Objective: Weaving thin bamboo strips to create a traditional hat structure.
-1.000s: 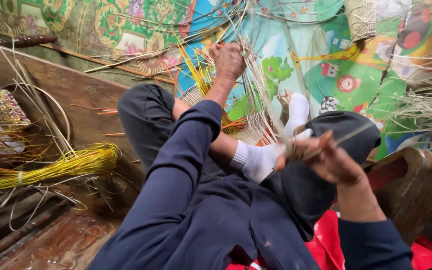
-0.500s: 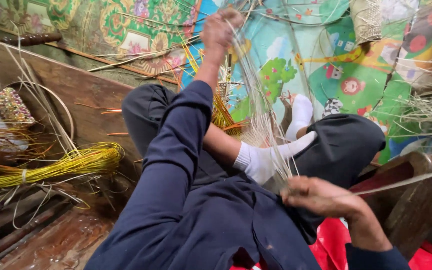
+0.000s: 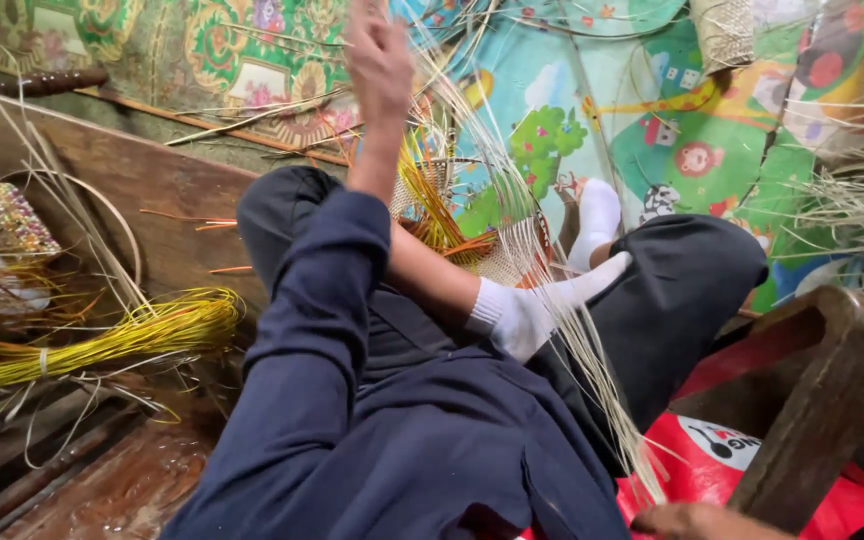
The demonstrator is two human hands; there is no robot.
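Note:
My left hand (image 3: 377, 55) is raised high at the top of the view, fingers pointing up and blurred, right beside a fan of long pale straw strands (image 3: 552, 300). The strands run down across my lap to my right hand (image 3: 697, 522), which shows only partly at the bottom edge, closed at their lower ends. A half-woven straw piece (image 3: 512, 262) with yellow and orange strands (image 3: 432, 205) sits between my legs, pressed by my white-socked foot (image 3: 522, 318). The other socked foot (image 3: 597, 212) rests behind it.
A bundle of yellow reeds (image 3: 132, 335) lies at the left beside a wooden board (image 3: 152, 180) and a beaded pouch (image 3: 12, 220). A wooden stool (image 3: 822, 400) and a red plastic bag (image 3: 742, 450) are at the right. A colourful mat (image 3: 652, 130) with loose straw covers the floor.
My left hand has risen from the woven piece to the top of the view, drawing the strands up. My right hand has dropped down to the bottom edge, stretching them.

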